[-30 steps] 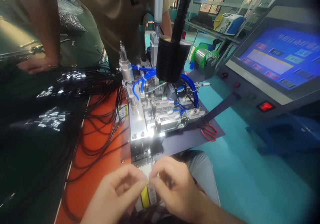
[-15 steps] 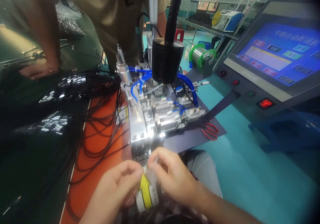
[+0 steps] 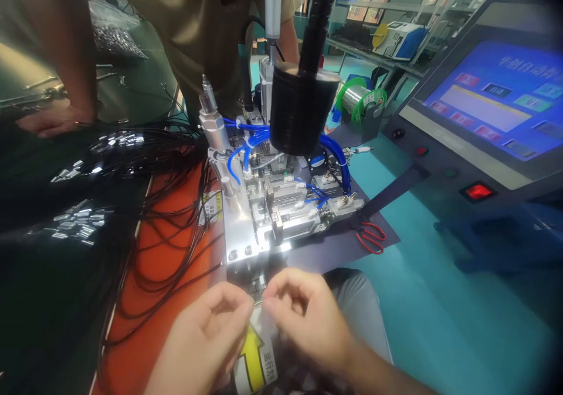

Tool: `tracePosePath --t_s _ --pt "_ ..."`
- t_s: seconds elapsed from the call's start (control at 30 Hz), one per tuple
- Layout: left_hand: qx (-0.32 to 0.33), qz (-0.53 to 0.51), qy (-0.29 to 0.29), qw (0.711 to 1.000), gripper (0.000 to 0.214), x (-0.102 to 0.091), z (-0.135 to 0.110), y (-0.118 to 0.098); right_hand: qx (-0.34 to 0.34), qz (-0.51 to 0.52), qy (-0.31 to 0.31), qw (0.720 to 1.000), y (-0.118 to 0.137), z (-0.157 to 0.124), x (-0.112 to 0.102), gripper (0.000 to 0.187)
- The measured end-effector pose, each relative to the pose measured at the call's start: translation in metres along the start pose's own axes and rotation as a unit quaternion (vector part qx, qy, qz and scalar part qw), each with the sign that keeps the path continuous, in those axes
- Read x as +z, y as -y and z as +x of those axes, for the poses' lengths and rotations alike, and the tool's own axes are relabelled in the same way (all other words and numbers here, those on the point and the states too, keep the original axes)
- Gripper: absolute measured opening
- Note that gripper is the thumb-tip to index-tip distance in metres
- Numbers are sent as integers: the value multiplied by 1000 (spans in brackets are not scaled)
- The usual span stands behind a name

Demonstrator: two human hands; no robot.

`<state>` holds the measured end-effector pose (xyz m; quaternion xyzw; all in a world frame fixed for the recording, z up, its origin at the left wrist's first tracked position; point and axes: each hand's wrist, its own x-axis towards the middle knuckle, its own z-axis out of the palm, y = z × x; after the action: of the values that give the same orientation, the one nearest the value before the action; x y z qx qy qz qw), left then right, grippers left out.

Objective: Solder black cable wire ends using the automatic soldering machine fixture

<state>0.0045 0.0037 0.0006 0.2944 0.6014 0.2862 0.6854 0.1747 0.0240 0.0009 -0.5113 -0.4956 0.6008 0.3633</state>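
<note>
My left hand [image 3: 206, 336] and my right hand [image 3: 305, 318] meet at the near edge of a metal fixture [image 3: 268, 213], fingertips pinched together on a tiny part I cannot make out, right at the fixture's front slot [image 3: 258, 282]. Just below them lies a white label with a yellow arrow [image 3: 254, 357]. The fixture carries blue air hoses [image 3: 334, 148], small cylinders and a black cylindrical head [image 3: 301, 110] hanging over it.
Black cables with silver tips [image 3: 132, 166] sprawl over the orange mat [image 3: 162, 266] at left. Red-handled scissors [image 3: 370, 236] lie right of the fixture. A blue touchscreen panel [image 3: 492, 98] stands at right. Another person [image 3: 193, 31] leans in behind, a hand [image 3: 53, 122] on the bench.
My hands stay pinched together at the fixture's front edge, edging slightly toward its slot. The view shifted a little; more of the yellow arrow label shows.
</note>
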Motion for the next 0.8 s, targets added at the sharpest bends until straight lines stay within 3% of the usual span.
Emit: tracePosePath --t_s 0.27,0.6,0.8 --pt "24 -17 13 999 53 -2 -2 7 160 129 69 976 2 4 -1 16" --pt "48 7 9 999 53 -2 -6 9 208 251 131 936 -1 5 -5 9" --pt "42 37 48 997 53 -7 -5 7 245 274 192 910 3 7 -12 8"
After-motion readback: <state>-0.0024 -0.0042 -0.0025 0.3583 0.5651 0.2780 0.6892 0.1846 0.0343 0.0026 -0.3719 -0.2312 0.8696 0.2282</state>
